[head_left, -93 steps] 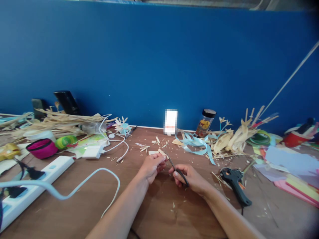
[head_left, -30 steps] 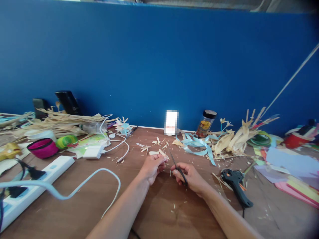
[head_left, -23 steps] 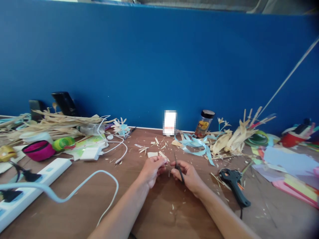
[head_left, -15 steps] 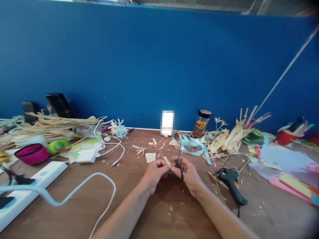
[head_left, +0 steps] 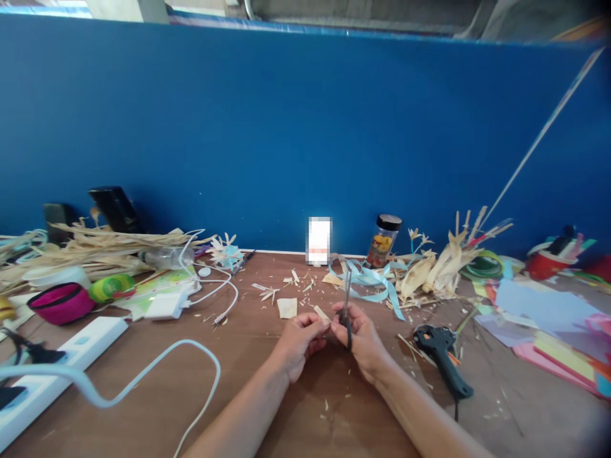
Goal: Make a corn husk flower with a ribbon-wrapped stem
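Between thumb and fingers, my left hand point(head_left: 301, 340) pinches a small pale strip of dried husk point(head_left: 321, 312). Close beside it on the right, my right hand point(head_left: 361, 337) is closed round a pair of dark-handled scissors point(head_left: 347, 299), whose blades point up and away from me. The fingertips of both hands are nearly touching. Just beyond my left hand lies a cream square piece of husk point(head_left: 287, 308). Small husk scraps point(head_left: 305, 280) are scattered on the table past it.
A black glue gun point(head_left: 443, 359) lies to the right, near coloured paper point(head_left: 539, 305). Light-blue ribbon point(head_left: 367, 280), a lidded jar point(head_left: 383, 242) and a husk bundle point(head_left: 439, 273) stand behind. Leftward are a white power strip point(head_left: 90, 343), cables and a pink pouch point(head_left: 62, 303).
My hands stay close together with the strip and the scissors. My left hand's lower fingers have loosened a little, and the view has tilted slightly upward.
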{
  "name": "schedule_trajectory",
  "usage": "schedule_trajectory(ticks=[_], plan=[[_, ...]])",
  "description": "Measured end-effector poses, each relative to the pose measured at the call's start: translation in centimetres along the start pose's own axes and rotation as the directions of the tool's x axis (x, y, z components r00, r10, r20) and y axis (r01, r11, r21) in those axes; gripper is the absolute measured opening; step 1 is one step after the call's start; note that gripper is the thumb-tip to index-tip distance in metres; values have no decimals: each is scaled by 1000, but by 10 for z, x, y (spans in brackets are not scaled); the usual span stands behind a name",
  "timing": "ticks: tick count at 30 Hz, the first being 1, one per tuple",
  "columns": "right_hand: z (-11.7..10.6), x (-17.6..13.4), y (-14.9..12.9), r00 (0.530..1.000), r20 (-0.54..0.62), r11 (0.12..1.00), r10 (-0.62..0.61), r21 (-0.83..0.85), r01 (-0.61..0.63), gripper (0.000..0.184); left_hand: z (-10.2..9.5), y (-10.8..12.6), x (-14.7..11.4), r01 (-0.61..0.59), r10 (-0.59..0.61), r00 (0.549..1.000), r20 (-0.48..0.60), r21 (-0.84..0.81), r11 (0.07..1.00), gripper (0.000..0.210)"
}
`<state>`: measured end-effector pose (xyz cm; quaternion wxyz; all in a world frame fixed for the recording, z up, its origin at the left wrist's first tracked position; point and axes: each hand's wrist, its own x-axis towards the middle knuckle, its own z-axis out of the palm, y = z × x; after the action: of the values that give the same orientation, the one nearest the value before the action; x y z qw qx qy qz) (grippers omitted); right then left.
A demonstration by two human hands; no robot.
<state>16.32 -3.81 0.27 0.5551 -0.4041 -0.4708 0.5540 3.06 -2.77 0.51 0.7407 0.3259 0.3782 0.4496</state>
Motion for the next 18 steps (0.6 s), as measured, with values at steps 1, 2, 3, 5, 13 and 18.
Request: schedule_trajectory(ticks=[1, 2, 3, 5, 13, 18], plan=[[1, 0, 0, 1000, -17, 1000, -8, -7, 8, 37, 1, -1, 0, -4, 3, 1000, -13, -15, 1000, 19], [2, 0, 1, 999, -33, 1000, -15, -15, 14, 37, 1, -1, 0, -7, 6, 999, -32, -31, 999, 18], [3, 0, 2, 999, -48, 1000, -22, -21, 21, 38, 2, -2, 1, -10, 7, 999, -52, -50, 999, 17], [5, -1, 3, 997, -73, 999, -33, -32, 31, 38, 3, -3, 2, -23, 14, 996, -87, -100, 995, 16], [10, -1, 7, 991, -131, 999, -17, -53, 10, 41, 2, -7, 5, -110, 86, 986, -146, -168, 980, 17], [10, -1, 5, 992, -121, 998, -19, -56, 12, 42, 3, -8, 5, -126, 100, 985, -141, -184, 975, 18]])
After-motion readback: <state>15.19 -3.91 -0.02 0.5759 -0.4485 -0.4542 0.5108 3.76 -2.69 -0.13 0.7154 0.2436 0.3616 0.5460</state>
